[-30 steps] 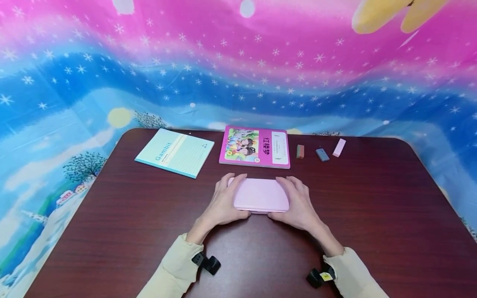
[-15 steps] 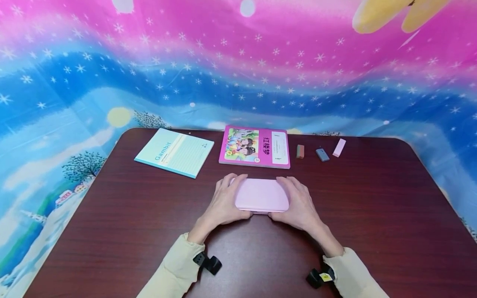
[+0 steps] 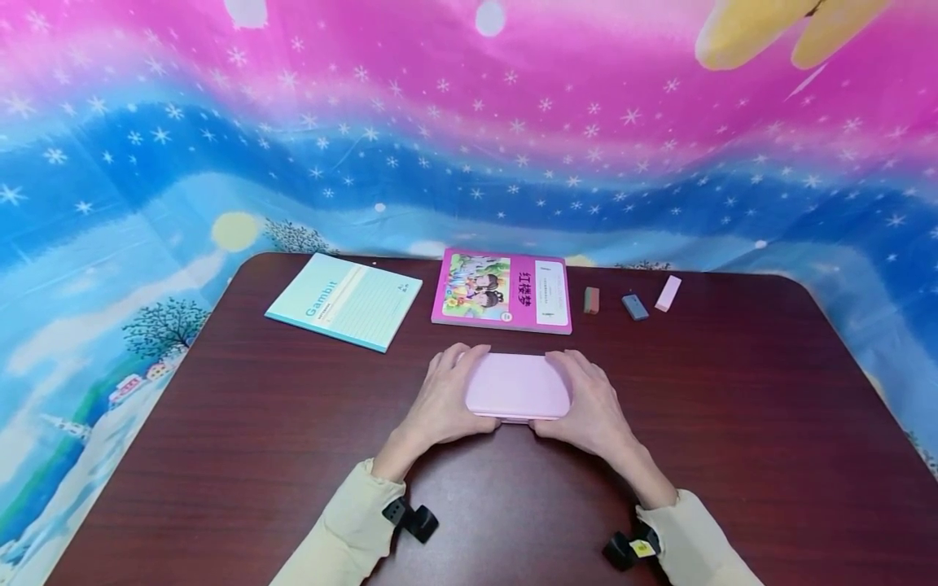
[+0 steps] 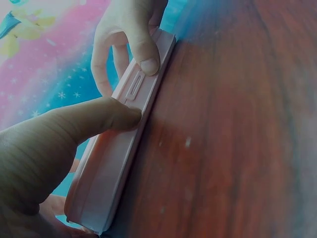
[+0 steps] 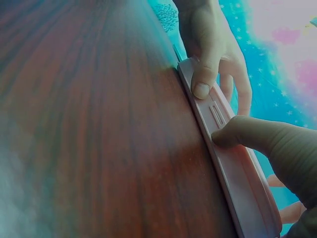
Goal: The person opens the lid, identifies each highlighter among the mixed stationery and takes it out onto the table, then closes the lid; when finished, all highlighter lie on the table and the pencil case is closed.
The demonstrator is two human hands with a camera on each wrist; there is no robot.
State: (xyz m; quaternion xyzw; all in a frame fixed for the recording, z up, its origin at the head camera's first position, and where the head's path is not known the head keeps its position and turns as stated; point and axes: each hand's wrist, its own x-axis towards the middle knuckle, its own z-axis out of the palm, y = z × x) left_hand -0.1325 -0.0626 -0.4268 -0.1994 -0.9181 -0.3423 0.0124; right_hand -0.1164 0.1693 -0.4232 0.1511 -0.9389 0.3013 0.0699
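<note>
A closed pink pencil case (image 3: 519,387) lies flat on the table in front of the person, between both hands. My left hand (image 3: 445,399) grips its left end, thumb on the near side and fingers reaching over to the far side. On the right end, my right hand (image 3: 592,400) holds it in the same way. The left wrist view shows the case's near side (image 4: 101,173) with a small raised clasp (image 4: 134,86) between the two thumbs. In the right wrist view, both thumbs press that side around the clasp (image 5: 217,115). The far-side fingertips are partly hidden.
Behind the case lie a light-blue notebook (image 3: 344,301) and a pink picture-cover book (image 3: 501,290). To their right are a red-and-green eraser-like block (image 3: 591,300), a small blue-grey block (image 3: 634,307) and a pale pink block (image 3: 668,293). A patterned cloth (image 3: 469,122) hangs behind the brown table (image 3: 733,423).
The left hand and the pencil case have edged very slightly to the right. Both hands keep their hold, and the other things stay where they were.
</note>
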